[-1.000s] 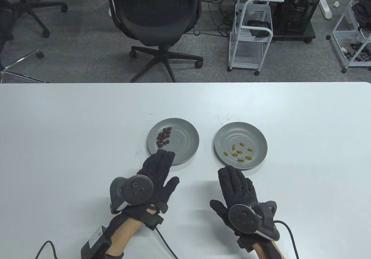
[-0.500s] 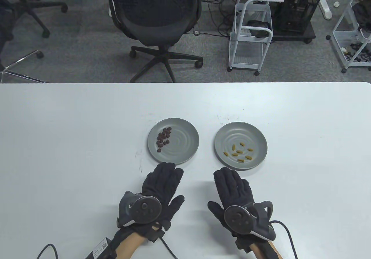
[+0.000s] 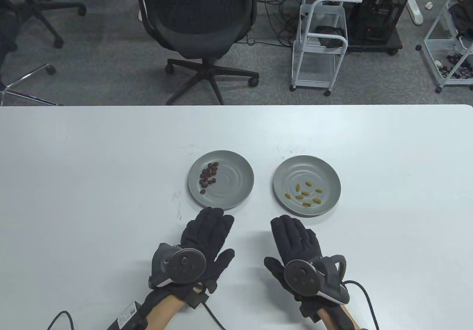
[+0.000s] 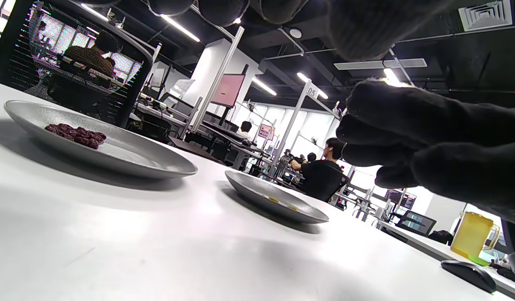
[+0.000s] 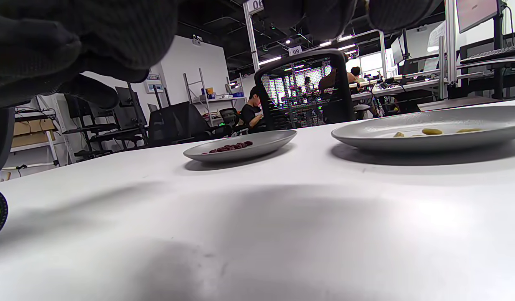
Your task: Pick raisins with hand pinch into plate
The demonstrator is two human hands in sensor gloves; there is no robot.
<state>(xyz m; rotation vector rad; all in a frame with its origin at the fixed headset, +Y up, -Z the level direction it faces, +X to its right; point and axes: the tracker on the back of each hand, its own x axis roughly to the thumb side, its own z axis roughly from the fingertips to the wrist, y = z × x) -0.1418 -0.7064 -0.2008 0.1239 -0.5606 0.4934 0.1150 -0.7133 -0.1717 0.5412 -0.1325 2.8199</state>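
Note:
Two grey plates stand side by side mid-table. The left plate (image 3: 236,193) holds a cluster of dark raisins (image 3: 207,177); it shows in the left wrist view (image 4: 148,161) with the raisins (image 4: 75,134). The right plate (image 3: 330,176) holds several golden raisins (image 3: 306,194), also seen in the right wrist view (image 5: 432,131). My left hand (image 3: 212,230) lies flat and open on the table just in front of the left plate, holding nothing. My right hand (image 3: 292,234) lies flat and open in front of the right plate, also holding nothing.
The white table (image 3: 92,167) stretches wide around the plates. Beyond its far edge stand a black office chair (image 3: 199,23) and a white cart (image 3: 319,45). Glove cables (image 3: 212,313) trail off the near edge.
My left hand drew back from over the left plate's near rim to the table in front of it. My right hand shifted slightly left and nearer to me.

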